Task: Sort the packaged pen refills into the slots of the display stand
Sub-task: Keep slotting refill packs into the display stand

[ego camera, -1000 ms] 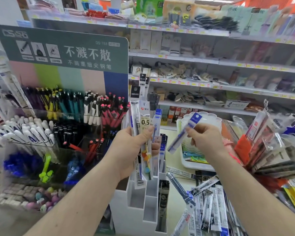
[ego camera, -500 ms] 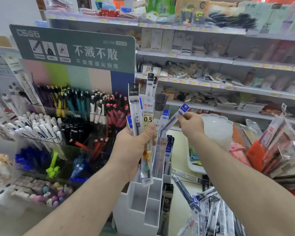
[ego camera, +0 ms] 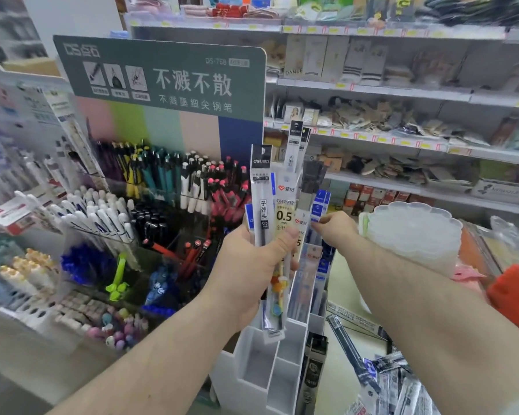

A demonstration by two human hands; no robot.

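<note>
Left hand [ego camera: 246, 274]: fingers curled round a fanned bundle of refill packs [ego camera: 270, 223], long flat sleeves of glossy clear plastic with printed card headers, held upright above the display stand [ego camera: 270, 372]. The stand is white, matte, stepped, with square open slots; several front slots hold nothing, rear slots hold upright packs. Right hand [ego camera: 337, 232]: fingertips pinch the blue header of one refill pack [ego camera: 319, 209], which stands in a rear slot beside the bundle. More loose packs [ego camera: 402, 384] lie on the surface at lower right. A pen rack [ego camera: 168, 181] under a green sign [ego camera: 162, 79] stands left; a white scalloped tray [ego camera: 414, 232] sits behind the right forearm.
</note>
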